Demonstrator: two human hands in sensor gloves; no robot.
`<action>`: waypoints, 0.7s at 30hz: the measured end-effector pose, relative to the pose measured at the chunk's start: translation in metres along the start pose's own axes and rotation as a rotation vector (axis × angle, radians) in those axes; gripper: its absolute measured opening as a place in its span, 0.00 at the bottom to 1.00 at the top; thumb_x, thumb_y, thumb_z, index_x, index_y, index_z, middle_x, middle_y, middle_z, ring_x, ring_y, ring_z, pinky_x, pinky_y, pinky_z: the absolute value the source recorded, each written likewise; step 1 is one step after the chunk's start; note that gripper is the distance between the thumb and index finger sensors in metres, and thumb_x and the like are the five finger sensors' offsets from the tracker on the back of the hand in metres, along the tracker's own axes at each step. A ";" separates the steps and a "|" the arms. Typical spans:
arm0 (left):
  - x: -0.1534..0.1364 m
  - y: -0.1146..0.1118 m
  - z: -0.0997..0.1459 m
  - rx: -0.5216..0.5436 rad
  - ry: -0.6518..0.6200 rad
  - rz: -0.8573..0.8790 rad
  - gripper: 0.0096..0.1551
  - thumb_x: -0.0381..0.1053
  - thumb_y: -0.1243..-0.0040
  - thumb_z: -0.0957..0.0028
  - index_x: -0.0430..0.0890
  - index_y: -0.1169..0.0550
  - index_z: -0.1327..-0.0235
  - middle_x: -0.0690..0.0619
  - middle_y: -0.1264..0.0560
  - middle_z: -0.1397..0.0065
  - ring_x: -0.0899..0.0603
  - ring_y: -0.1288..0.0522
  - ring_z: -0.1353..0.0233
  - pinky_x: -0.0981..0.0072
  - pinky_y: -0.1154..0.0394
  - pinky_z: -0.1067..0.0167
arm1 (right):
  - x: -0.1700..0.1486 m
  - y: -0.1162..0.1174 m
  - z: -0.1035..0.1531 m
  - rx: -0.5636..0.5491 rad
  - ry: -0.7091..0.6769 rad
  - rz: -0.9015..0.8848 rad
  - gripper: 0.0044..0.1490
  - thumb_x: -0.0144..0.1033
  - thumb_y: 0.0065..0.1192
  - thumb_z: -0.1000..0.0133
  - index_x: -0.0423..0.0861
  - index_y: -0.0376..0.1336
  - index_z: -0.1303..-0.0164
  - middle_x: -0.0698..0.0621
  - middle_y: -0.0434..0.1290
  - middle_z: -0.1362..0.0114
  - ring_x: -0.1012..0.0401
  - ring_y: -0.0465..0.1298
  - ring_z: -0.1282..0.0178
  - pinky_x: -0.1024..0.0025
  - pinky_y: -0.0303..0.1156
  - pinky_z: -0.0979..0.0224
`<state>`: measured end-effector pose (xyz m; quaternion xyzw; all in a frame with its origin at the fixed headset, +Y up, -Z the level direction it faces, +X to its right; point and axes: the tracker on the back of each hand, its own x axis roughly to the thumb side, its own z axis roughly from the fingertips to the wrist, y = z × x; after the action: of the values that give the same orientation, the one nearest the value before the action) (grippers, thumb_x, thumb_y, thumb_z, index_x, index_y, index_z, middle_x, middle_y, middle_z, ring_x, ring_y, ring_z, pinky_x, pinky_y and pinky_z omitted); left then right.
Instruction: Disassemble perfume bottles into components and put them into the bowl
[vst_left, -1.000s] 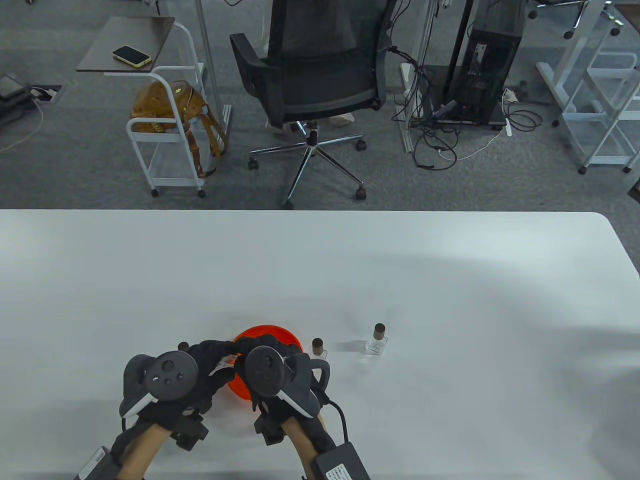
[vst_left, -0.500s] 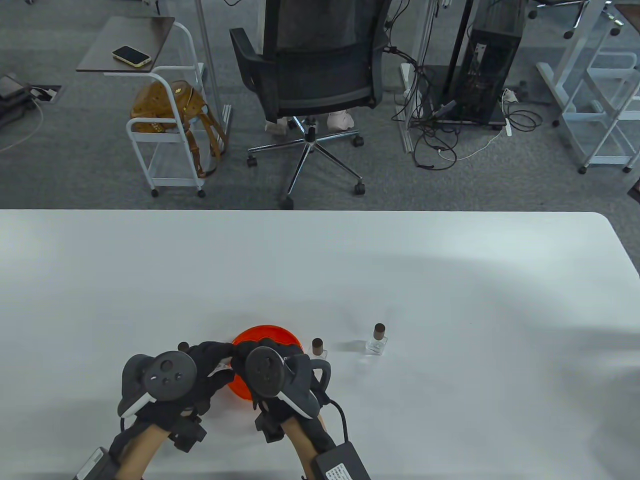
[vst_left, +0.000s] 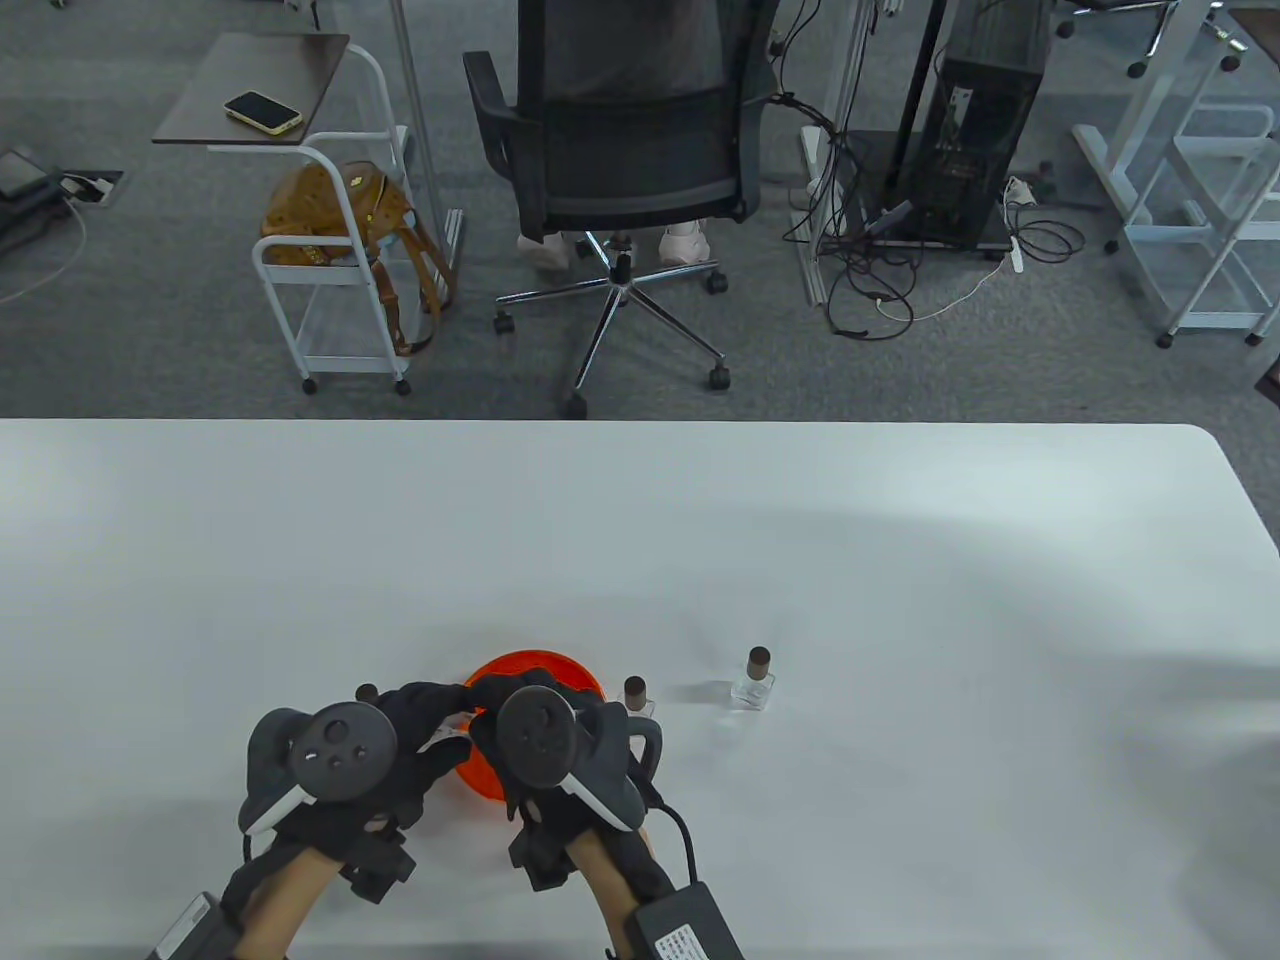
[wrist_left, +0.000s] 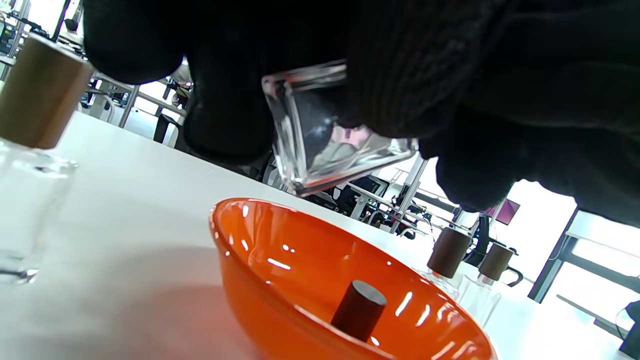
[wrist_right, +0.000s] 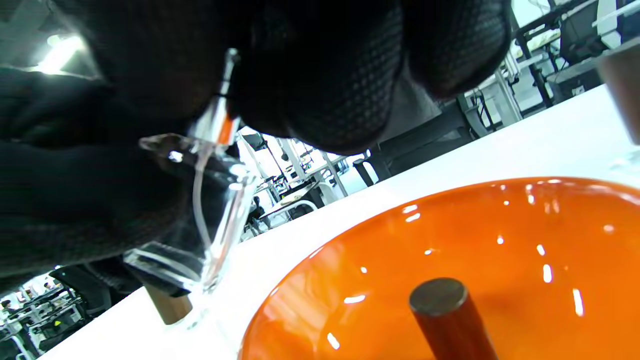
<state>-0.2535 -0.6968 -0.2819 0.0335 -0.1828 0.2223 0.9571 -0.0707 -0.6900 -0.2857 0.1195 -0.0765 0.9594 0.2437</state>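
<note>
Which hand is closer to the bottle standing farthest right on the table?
Right. The right hand is over the orange bowl, with another capped bottle between it and that bottle. The left hand is farther off, beyond the right hand.

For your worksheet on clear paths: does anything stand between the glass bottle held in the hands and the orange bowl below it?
Nothing visible does. The glass bottle hangs just above the orange bowl, with open air between them. Only a dark cap lies inside the bowl, off to one side.
</note>
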 end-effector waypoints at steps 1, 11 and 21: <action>0.000 0.000 0.000 -0.003 -0.002 -0.001 0.30 0.52 0.28 0.56 0.48 0.17 0.38 0.44 0.15 0.35 0.38 0.12 0.43 0.39 0.24 0.41 | 0.000 0.000 0.000 -0.005 -0.001 0.006 0.27 0.55 0.67 0.58 0.61 0.72 0.49 0.59 0.83 0.48 0.67 0.86 0.59 0.53 0.78 0.36; 0.003 0.001 0.002 0.001 -0.008 -0.020 0.30 0.52 0.28 0.56 0.49 0.17 0.38 0.44 0.15 0.35 0.39 0.12 0.43 0.39 0.24 0.41 | -0.002 -0.002 -0.001 -0.011 0.007 -0.024 0.26 0.53 0.66 0.57 0.60 0.74 0.50 0.59 0.84 0.52 0.67 0.87 0.63 0.53 0.79 0.37; 0.002 -0.001 0.001 -0.010 -0.006 -0.026 0.30 0.52 0.28 0.56 0.48 0.17 0.38 0.44 0.15 0.35 0.39 0.12 0.43 0.39 0.24 0.41 | -0.002 -0.001 -0.001 0.000 0.002 0.014 0.25 0.53 0.67 0.58 0.60 0.74 0.51 0.59 0.85 0.53 0.68 0.87 0.64 0.53 0.79 0.38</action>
<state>-0.2517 -0.6966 -0.2802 0.0318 -0.1865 0.2090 0.9594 -0.0693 -0.6900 -0.2869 0.1182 -0.0769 0.9612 0.2371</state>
